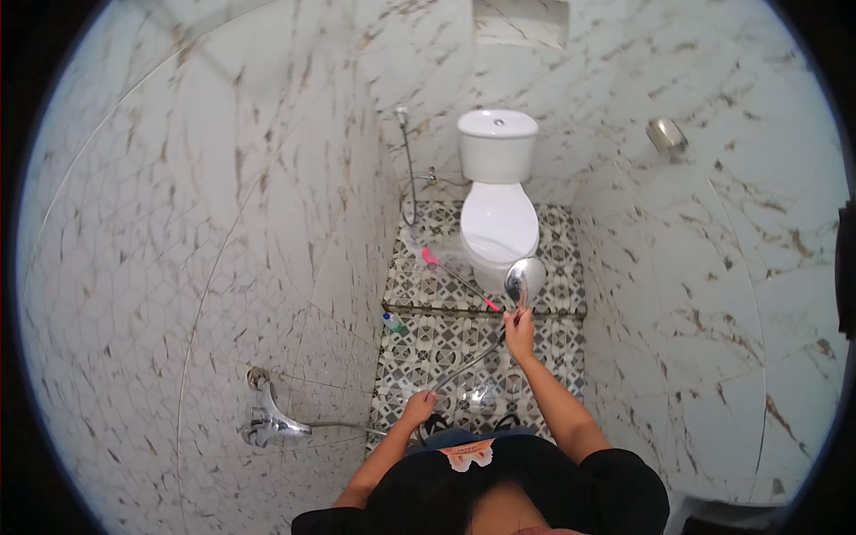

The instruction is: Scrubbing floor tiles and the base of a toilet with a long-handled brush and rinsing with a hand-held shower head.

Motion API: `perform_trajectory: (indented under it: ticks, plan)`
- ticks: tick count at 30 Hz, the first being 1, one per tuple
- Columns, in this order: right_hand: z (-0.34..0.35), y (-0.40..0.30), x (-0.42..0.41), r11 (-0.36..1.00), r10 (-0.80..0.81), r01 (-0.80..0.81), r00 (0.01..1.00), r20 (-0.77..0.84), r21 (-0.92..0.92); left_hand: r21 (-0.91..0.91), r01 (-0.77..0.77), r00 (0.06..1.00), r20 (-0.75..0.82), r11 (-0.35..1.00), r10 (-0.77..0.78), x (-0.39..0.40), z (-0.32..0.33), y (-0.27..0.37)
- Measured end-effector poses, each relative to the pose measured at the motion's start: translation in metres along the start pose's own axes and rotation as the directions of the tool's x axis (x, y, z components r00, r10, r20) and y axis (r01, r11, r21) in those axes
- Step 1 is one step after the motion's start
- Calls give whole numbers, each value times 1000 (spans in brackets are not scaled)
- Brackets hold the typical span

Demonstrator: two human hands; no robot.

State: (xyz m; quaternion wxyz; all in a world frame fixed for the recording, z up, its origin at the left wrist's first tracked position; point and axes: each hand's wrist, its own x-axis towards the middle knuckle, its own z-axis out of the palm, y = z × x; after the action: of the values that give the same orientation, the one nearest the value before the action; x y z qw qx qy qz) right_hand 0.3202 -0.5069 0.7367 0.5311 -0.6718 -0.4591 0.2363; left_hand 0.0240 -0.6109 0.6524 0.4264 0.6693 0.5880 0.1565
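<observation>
My right hand [519,332] grips the handle of a chrome handheld shower head [521,281], raised in front of the toilet bowl. Water appears to spray from it towards the left. Lower and to the left, my left hand [421,406] is closed around the flexible metal shower hose [468,365]. The white toilet [498,221] stands on the raised tiled floor with its lid down. Left of its base lies a pink-headed brush [430,256] with a thin handle, its pink end near the step edge.
A chrome wall mixer tap [274,421] feeds the hose at the lower left. A small bottle [392,322] with a blue cap lies below the step [441,310]. A bidet hose [409,167] hangs left of the toilet. A metal paper holder [667,136] is on the right wall.
</observation>
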Motion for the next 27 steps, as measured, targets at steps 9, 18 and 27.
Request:
perform_trajectory:
  ticks: [9,18,27]
  plan:
    - [25,-110,81,946,-318,320,947,-50,42,-282,-62,973,-231,958,-5,38,-37,55]
    - [28,-131,111,919,-389,385,920,38,89,-223,-149,934,-353,963,63,59,-43,65]
    - [12,-115,129,947,-320,317,947,36,58,-291,-228,927,-356,929,116,56,-38,78]
